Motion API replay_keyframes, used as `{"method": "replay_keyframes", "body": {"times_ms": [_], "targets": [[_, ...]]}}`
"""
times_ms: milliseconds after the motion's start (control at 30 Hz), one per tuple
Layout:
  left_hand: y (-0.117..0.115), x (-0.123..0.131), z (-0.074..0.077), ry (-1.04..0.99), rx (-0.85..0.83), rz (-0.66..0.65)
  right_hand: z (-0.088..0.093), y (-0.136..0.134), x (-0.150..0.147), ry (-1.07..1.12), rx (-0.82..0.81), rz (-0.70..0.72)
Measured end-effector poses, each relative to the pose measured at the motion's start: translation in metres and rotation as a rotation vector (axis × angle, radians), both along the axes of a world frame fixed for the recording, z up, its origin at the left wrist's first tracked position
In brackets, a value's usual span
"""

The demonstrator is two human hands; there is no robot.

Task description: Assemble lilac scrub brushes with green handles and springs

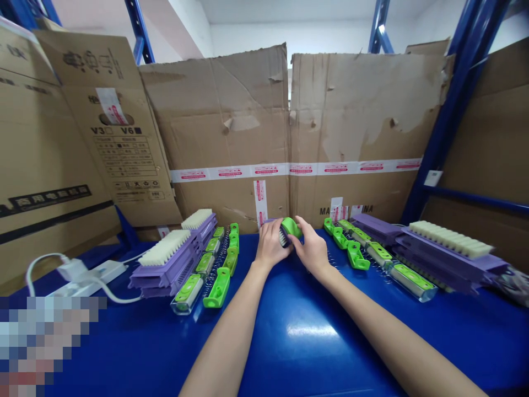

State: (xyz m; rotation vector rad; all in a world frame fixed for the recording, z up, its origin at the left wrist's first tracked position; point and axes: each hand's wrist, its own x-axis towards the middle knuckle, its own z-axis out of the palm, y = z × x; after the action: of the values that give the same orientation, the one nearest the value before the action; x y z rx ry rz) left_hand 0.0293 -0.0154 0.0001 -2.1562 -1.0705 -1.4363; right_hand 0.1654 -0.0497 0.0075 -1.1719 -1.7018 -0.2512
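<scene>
Both hands meet over the far middle of the blue table. A small purple brush piece [284,237] with pale bristles is wrapped by my left hand [269,242]. On its right side sits a rounded green plastic cover [292,227], which the closed fingers and thumb of my right hand [312,249] grip. The covering fingers hide much of the piece, so I cannot tell whether the cover is fastened. Loose green covers [218,286] lie in a row left of my hands. More green covers [357,256] are lined up to their right.
Clear-cased yellow-green parts [188,292] flank the covers, beside purple trays [163,270] bearing cream bristle blocks. Similar trays [444,259] stand on the right. A white power strip [93,277] with cables is at left. Cardboard sheets [231,138] wall the blue table's [306,358] back.
</scene>
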Motion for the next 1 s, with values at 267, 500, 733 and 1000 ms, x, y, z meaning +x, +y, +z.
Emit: {"method": "replay_keyframes", "body": {"times_ms": [267,500,733,1000], "targets": [[0.0,0.003,0.01,-0.279,-0.045,0.047,-0.004,0.003,0.001,0.061,0.068,0.147],[0.0,-0.004,0.016,-0.564,-0.168,0.061,-0.004,0.002,-0.001,0.021,-0.028,0.182],[0.0,-0.007,0.016,-0.577,-0.191,-0.042,-0.012,0.01,0.002,-0.107,-0.247,0.167],[-0.006,-0.008,0.01,-0.282,-0.093,-0.043,-0.018,0.02,0.004,-0.067,-0.258,0.121]]}}
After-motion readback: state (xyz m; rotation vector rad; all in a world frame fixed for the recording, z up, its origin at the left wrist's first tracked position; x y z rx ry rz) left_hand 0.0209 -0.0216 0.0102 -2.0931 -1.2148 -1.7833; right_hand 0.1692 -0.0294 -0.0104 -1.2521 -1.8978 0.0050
